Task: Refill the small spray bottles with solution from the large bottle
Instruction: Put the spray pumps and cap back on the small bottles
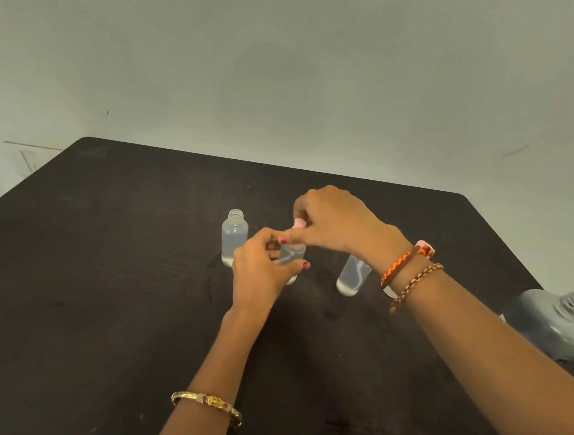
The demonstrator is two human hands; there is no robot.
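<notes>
Three small clear bottles stand in a row on the dark table (pixel 111 265). The left bottle (pixel 234 237) has no cap and its threaded neck is bare. My left hand (pixel 260 271) grips the body of the middle bottle (pixel 292 256). My right hand (pixel 334 220) pinches the pink spray cap (pixel 299 223) on top of that bottle. The right bottle (pixel 352 275) stands partly hidden behind my right wrist. The large clear bottle (pixel 558 326) stands uncapped at the table's right edge.
A pale wall rises just behind the table's far edge. The large bottle stands very near the right edge of the table, close to my right forearm.
</notes>
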